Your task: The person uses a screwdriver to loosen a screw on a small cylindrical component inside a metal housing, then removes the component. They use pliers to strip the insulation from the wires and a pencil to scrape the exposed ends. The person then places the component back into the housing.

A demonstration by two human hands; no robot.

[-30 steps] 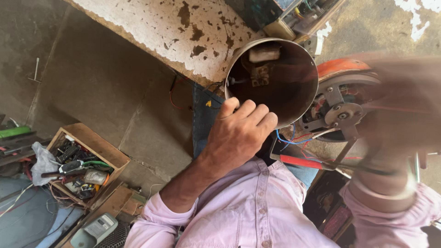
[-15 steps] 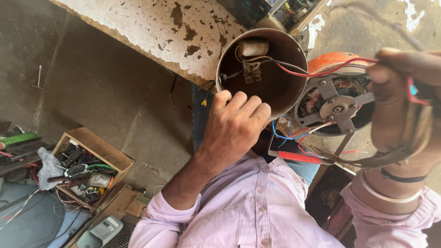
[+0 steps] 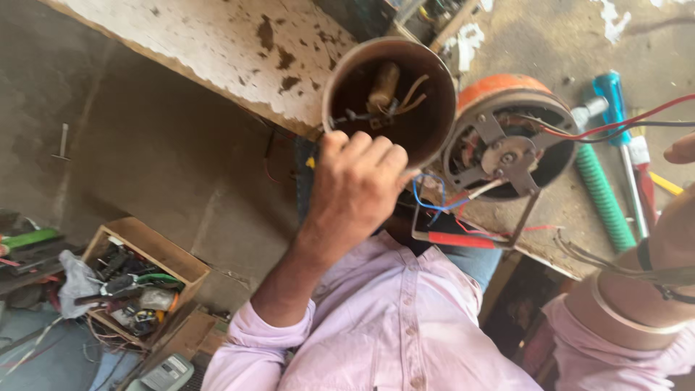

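Brown metal housing [image 3: 427, 80], upper centre, is gripped at its rim by left hand [image 3: 355, 192], fingers [image 3: 376, 156] curled together; right hand [image 3: 680, 148] fingers unclear.

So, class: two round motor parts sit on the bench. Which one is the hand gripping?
The left hand grips the brown open-ended cylinder by its rim. The orange-backed motor beside it, with the metal bracket, lies untouched.
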